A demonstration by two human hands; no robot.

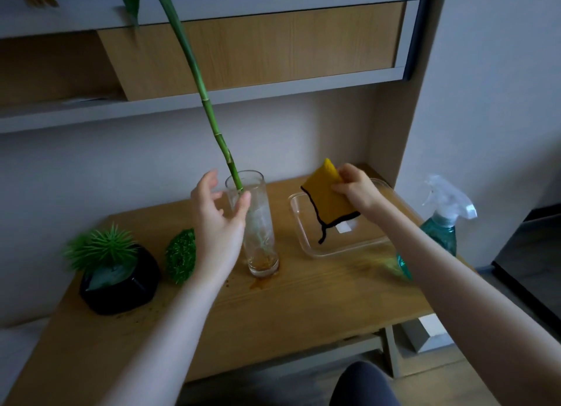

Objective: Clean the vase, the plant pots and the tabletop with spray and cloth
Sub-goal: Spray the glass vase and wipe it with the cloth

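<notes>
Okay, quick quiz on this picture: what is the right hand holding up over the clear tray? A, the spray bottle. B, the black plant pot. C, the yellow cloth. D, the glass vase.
C: the right hand pinches the yellow cloth above the clear tray, while the spray bottle stands untouched at the table's right edge.

Dim, soft indoor light, cool cast.
Wide-angle bending at the edges; slight blur throughout, no hard shadows or glare.
</notes>
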